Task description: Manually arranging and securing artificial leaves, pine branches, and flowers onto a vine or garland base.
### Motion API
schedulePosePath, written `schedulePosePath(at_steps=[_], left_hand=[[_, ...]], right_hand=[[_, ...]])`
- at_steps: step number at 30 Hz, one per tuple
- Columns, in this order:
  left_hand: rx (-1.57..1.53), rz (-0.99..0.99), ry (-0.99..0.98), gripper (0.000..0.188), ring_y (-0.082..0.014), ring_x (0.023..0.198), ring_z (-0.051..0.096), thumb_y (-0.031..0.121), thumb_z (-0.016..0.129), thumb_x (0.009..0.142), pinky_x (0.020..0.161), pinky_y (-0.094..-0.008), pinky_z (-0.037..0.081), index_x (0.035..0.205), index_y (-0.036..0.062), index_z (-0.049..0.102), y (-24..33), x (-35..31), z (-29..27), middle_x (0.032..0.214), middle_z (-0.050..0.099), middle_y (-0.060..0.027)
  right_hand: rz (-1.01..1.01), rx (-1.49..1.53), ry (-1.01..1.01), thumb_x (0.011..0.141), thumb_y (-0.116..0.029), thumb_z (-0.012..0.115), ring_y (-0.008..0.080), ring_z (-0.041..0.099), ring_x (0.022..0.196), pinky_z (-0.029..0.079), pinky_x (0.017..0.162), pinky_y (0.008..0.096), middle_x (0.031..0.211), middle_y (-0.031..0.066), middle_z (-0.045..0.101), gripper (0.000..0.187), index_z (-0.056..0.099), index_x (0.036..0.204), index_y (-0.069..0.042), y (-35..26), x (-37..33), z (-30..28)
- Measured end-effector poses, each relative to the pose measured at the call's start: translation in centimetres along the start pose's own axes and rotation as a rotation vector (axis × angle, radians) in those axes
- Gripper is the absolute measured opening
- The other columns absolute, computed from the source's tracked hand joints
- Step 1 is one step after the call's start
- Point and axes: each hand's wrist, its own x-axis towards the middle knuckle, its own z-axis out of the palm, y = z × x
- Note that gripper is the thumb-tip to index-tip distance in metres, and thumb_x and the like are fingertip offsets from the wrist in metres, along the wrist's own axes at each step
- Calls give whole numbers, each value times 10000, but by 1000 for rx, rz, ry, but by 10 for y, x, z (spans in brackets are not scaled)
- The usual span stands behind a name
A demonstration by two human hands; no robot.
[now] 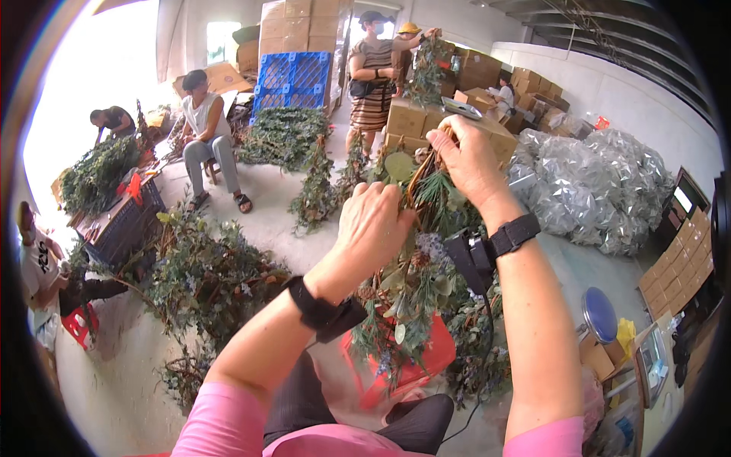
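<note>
An artificial greenery garland (417, 293) with green leaves, pine needles, pale blue flower clusters and brown cones hangs in front of me. My right hand (470, 160) is closed around the brown stems at its upper end, holding it up. Lower and to the left, my left hand (369, 228) has curled fingers pressed to the garland's side by the stems. What exactly lies under those fingertips is hidden. Black bands circle both wrists, and a dark device with a cable sits by the right one. Behind the garland's lower end shows a red plastic stool (438, 354).
A large garland heap (213, 282) lies on the floor to my left. Wrapped silvery bundles (594, 186) and a blue round stool (599, 314) stand right. Cardboard boxes (407, 118), a blue pallet (293, 80), a seated person (207, 126) and a standing person holding a garland are farther off.
</note>
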Motion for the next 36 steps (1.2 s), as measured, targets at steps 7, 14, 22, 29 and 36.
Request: schedulePosePath(at_steps=[7,14,22,29,36], left_hand=[[-42,19,-28,226,-354,676,552,185,585,672,637,-401,432,632,-34,549,-13,23,18,639,549,-202],[140,-23,-406,166,-328,655,599,150,562,652,587,-419,452,628,-12,589,5,43,3,672,583,-211],[693,287,-21,100,-175,703,520,175,562,674,561,-293,383,684,83,598,30,13,36,695,553,-21],[-458,-18,185,201,-290,654,548,181,536,751,581,-378,426,811,-11,536,1,-31,8,703,526,-152],[-392,-403,-231,345,-364,699,525,294,588,753,620,-414,420,827,-29,491,27,-134,73,771,513,-181]], right_hand=[[-30,-77,17,812,-295,555,212,519,561,414,539,327,614,113,547,284,526,783,-14,3,5,-15],[-24,-109,-25,822,-339,542,179,505,586,410,567,297,636,74,554,311,548,819,-29,11,8,-21],[46,-194,-76,814,-352,547,175,487,588,398,573,310,663,73,561,333,554,832,-19,20,19,-30],[58,13,-42,823,-316,557,108,439,591,382,569,262,645,43,530,348,536,828,31,21,11,-31],[24,-104,-40,813,-346,557,144,449,577,387,565,294,624,79,537,362,546,806,16,8,18,-10]])
